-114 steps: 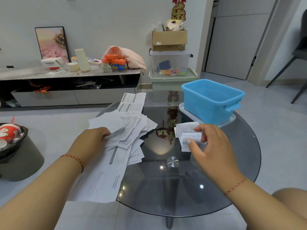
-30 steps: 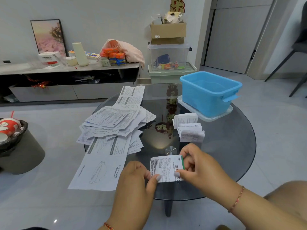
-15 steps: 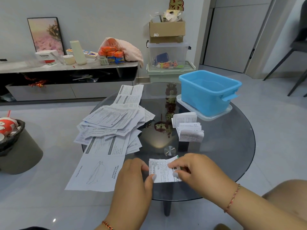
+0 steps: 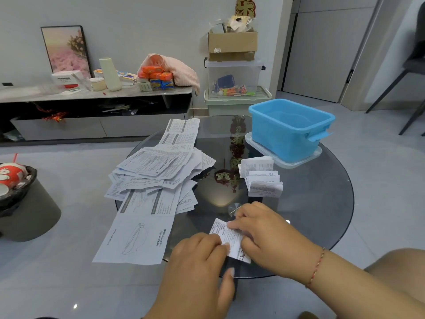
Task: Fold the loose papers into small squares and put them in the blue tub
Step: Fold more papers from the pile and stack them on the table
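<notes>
A round dark glass table (image 4: 322,203) is taking up the middle of the view, its near rim curving just under the two hands and its surface mirroring a ceiling light and a red hanging ornament. At that near edge a small printed paper (image 4: 227,238) is lying flat on the glass, one corner reaching past the rim. The left hand (image 4: 197,261) is pressing down on the paper's left side with fingertips together and the thumb stretched out below, pinching nothing. The right hand (image 4: 269,233) is bearing down on the paper's right side with fingers bent at the knuckles, the index tip sitting on the top edge; whether the thumb is tucked under the sheet I cannot tell. Left of the hands, a large instruction sheet (image 4: 135,238) is hanging over the table edge, and beyond it a heap of loose papers (image 4: 158,171) is spreading toward the far left rim. Bare glass is lying open between the hands and the middle of the table. Past it, three folded squares (image 4: 262,178) are sitting stacked against each other, just in front of the blue tub (image 4: 287,139). The tub is standing on a clear lid (image 4: 315,155) near the far right rim, holding nothing that shows. Pale floor is surrounding the table, with a black bin (image 4: 20,203) at the left, and a low cabinet (image 4: 96,111) and stacked storage boxes (image 4: 234,88) standing along the far wall.
</notes>
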`<state>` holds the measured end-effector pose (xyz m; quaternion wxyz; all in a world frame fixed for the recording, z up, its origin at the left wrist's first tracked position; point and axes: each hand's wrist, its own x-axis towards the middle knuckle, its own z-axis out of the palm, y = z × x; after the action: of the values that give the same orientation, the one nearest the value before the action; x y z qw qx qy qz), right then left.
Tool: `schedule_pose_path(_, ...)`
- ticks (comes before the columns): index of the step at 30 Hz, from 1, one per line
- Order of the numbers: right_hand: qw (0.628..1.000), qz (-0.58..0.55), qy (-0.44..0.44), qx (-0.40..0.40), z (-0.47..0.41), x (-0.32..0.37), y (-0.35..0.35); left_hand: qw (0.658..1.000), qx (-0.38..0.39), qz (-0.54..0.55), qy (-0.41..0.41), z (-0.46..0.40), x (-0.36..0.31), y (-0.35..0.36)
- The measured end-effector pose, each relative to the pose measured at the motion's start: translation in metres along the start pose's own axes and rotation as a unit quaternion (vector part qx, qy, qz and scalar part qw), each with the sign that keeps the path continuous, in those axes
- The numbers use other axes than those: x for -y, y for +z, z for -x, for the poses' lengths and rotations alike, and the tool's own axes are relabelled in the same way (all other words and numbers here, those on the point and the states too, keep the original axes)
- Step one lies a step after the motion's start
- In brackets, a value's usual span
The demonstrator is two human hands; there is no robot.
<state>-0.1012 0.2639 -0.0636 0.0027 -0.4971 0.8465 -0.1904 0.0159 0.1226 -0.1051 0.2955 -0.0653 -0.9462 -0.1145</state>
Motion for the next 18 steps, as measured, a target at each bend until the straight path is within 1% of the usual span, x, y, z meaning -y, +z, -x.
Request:
schedule_pose_path(5,1.000,0.006,-0.009,0.021,0.018,0.006,-0.006,0.998,0.030,-0.022,0.053,0.007,0.008,0.005)
schedule_pose_path(8,1.000,-0.013,-0.012,0.024,0.025,0.004,-0.006,0.997,0.034,-0.004,0.066,0.010,0.012,0.007)
schedule_pose_path(11,0.997,-0.056,-0.040,0.043,0.028,-0.004,-0.013,0.997,0.027,0.018,0.066,0.009,0.012,0.006)
schedule_pose_path(13,0.994,-0.047,-0.076,0.065,0.029,-0.009,-0.015,0.997,0.015,0.037,0.067,0.009,0.012,0.006)
schedule_pose_path(15,0.993,-0.031,-0.085,0.080,0.031,-0.009,-0.014,0.996,-0.003,0.067,0.056,0.010,0.013,0.007)
schedule_pose_path(18,0.995,-0.040,-0.079,0.049,0.030,-0.007,-0.008,0.993,-0.037,0.113,0.018,0.013,0.012,0.010)
